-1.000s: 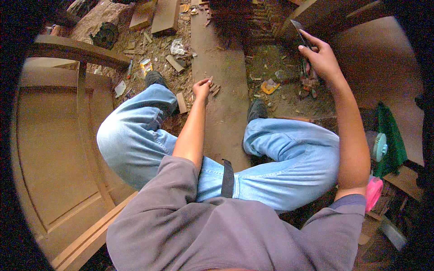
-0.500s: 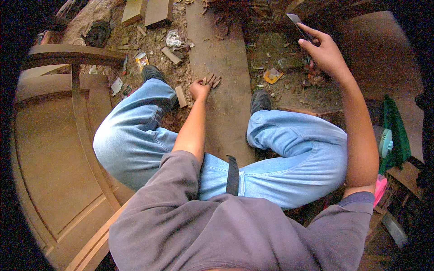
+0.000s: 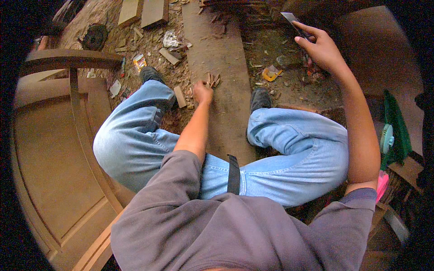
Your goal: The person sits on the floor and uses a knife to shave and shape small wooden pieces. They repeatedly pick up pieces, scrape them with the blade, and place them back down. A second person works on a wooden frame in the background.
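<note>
Low over the long wooden plank [image 3: 226, 126] between my legs, my left hand [image 3: 202, 93] has its fingers curled at a bunch of small wood slivers [image 3: 213, 80], apparently gripping some; its fingertips are partly hidden. Out at the upper right, my right hand [image 3: 321, 49] is wrapped round a flat bladed tool [image 3: 289, 19], its pale blade pointing up and left, away from my body.
Carved wooden panels [image 3: 54, 167] lie at left. Offcuts [image 3: 153, 13], wood chips and litter [image 3: 169, 39] cover the ground ahead, with a yellow wrapper [image 3: 271, 73] right of the plank. At right are green cloth [image 3: 397, 131], a turquoise plastic object [image 3: 386, 137] and pink plastic [image 3: 381, 185].
Over the last second my left hand has turned and dipped slightly among the slivers. My right hand, still holding the tool, has risen a little in the view, which has shifted slightly.
</note>
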`<state>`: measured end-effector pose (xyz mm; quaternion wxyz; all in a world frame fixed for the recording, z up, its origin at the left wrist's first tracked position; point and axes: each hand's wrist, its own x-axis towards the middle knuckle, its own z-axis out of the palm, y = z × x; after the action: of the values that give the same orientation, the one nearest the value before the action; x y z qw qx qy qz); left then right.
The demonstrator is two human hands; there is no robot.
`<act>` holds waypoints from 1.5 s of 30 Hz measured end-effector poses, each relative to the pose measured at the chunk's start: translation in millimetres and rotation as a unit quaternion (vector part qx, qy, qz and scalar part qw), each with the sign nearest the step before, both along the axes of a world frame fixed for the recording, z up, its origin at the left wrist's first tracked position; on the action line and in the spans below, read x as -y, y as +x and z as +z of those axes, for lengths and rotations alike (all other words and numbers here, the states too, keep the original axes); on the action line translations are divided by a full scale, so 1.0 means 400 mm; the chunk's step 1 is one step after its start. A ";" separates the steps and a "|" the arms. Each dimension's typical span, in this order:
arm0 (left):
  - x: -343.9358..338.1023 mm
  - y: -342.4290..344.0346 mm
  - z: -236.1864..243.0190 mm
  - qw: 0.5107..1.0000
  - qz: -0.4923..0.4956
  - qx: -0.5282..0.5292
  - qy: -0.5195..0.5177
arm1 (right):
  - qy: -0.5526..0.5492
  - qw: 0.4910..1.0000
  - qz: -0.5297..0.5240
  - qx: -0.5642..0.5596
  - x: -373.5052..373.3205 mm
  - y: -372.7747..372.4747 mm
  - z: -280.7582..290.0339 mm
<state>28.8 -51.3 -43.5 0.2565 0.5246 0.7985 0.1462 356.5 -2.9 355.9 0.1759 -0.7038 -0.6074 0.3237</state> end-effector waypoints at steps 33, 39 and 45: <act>-0.235 0.250 0.695 0.843 -0.084 0.390 0.361 | -0.044 0.966 0.001 -0.254 0.018 -0.068 0.078; -0.169 0.256 0.933 0.778 -0.122 0.527 0.320 | -0.057 0.863 0.045 -0.500 0.054 -0.093 0.206; -0.110 0.276 1.020 0.787 -0.143 0.506 0.324 | -0.010 0.748 0.081 -0.659 0.099 -0.098 0.283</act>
<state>139.2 -7.4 364.3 0.4563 0.5360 0.3761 0.6025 317.4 -42.6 469.3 0.4982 -0.2656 -0.3925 0.7261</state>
